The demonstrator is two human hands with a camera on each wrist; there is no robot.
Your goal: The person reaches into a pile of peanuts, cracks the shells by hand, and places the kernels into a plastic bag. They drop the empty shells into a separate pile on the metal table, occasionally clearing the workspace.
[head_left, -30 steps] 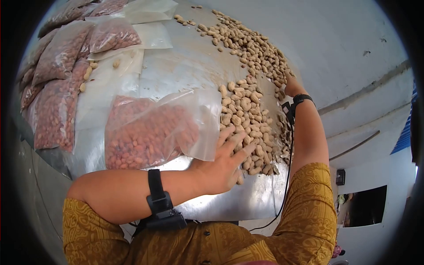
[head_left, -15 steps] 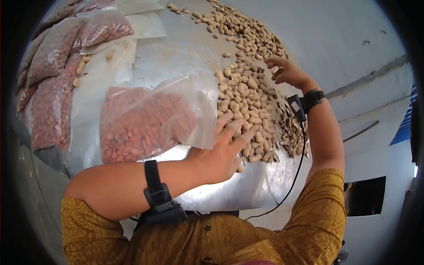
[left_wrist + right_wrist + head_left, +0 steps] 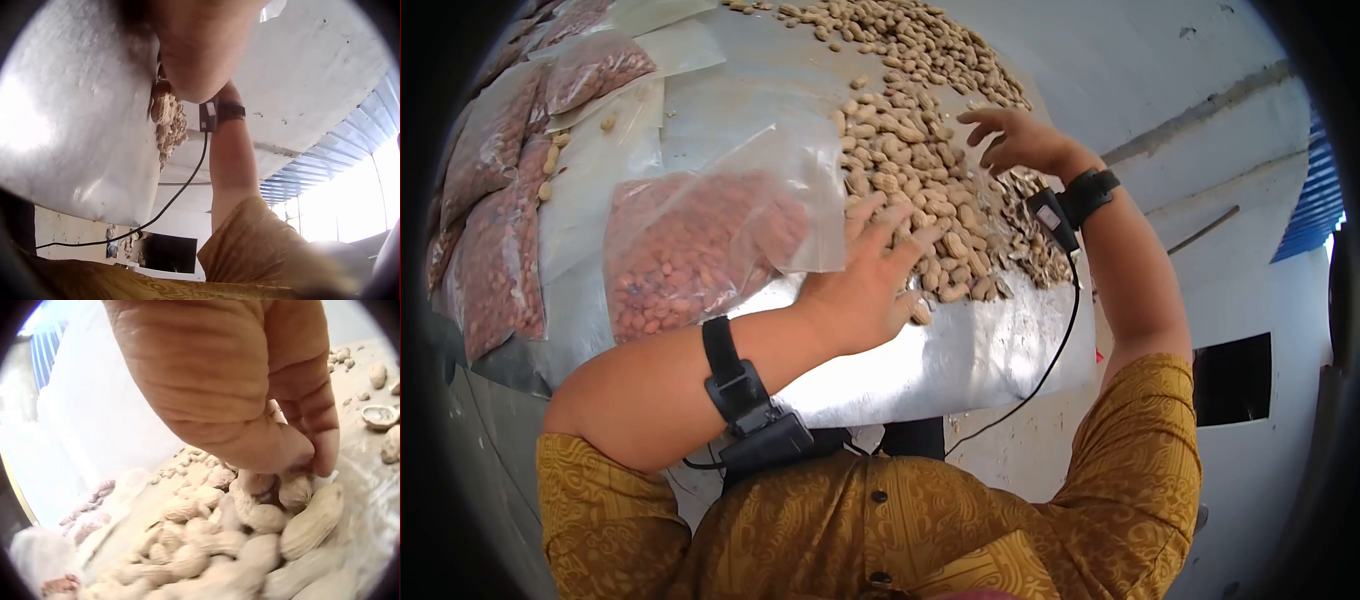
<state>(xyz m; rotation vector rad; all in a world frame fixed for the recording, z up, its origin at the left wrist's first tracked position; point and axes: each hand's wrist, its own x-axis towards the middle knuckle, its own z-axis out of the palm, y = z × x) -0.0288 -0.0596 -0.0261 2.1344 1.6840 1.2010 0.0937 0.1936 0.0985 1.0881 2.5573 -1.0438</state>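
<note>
Running out of the left wrist view at the top, the left hand (image 3: pixel 860 285) shows its fingers only in the head view, spread on the peanuts (image 3: pixel 910 175) in their shells. The right hand (image 3: pixel 1022 142) hangs over the heap's far side, fingers bent; its thumb hides the fingertips in the right wrist view, so whether it pinches anything cannot be told. Its forearm reaches up, bent inward. The wrist camera's label (image 3: pixel 1049 216) is unreadable. Left of the left hand, a clear bag (image 3: pixel 690 245) of red kernels lies on the worktop (image 3: pixel 975 345).
</note>
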